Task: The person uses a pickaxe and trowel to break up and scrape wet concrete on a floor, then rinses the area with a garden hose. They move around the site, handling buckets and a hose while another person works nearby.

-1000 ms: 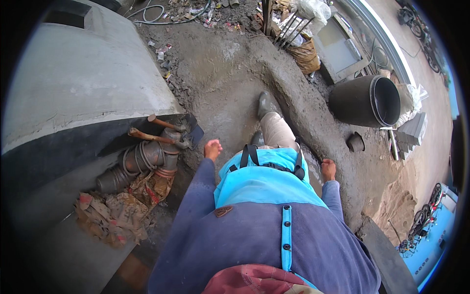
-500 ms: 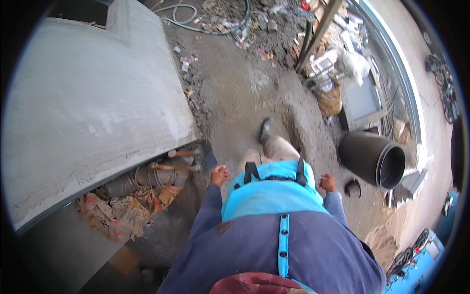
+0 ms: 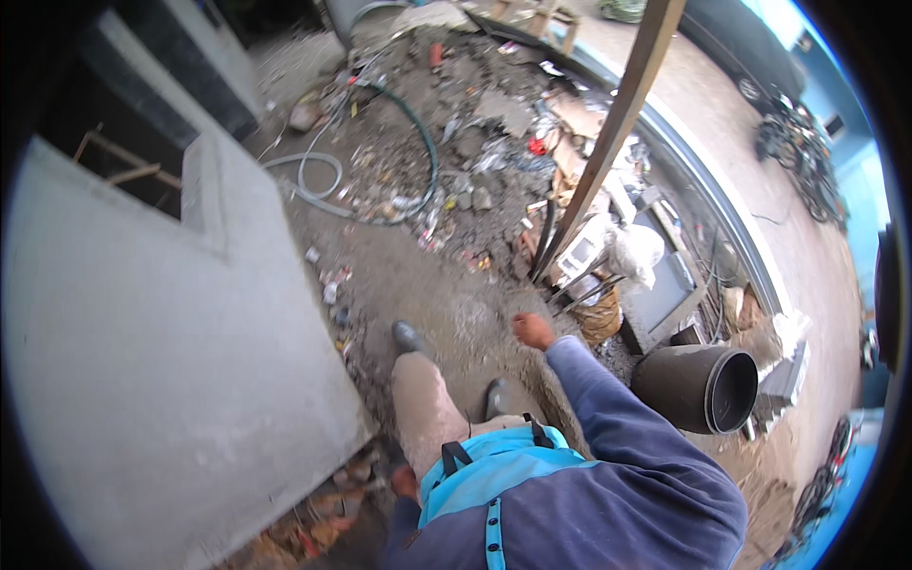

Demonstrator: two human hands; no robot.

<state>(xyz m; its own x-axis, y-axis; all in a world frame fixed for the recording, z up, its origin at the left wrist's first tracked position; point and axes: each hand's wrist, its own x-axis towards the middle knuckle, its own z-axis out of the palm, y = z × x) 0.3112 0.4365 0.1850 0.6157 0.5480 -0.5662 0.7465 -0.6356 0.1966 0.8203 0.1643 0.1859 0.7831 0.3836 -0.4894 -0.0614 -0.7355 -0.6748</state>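
Your right sleeve (image 3: 617, 404) is navy, the waist cloth (image 3: 489, 477) turquoise with black straps (image 3: 457, 457), your trousers (image 3: 421, 399) beige. Right of your right hand (image 3: 534, 331), the sack (image 3: 600, 323) is brown, the plastic bag (image 3: 635, 255) white, the barrel (image 3: 668, 385) dark grey; left of your left hand (image 3: 405, 483), the wall (image 3: 190, 361) is pale grey.

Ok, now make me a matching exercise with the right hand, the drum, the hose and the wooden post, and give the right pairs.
Column one:
1. Right hand
2. Drum
3. Hose
4. Wooden post

Column two:
A. Lying in loops over littered ground
B. Brown and straight, slanting in the picture
C. Bare, at the end of a dark blue sleeve
D. Dark and round, with an open mouth

Right pairs: 1-C, 2-D, 3-A, 4-B.
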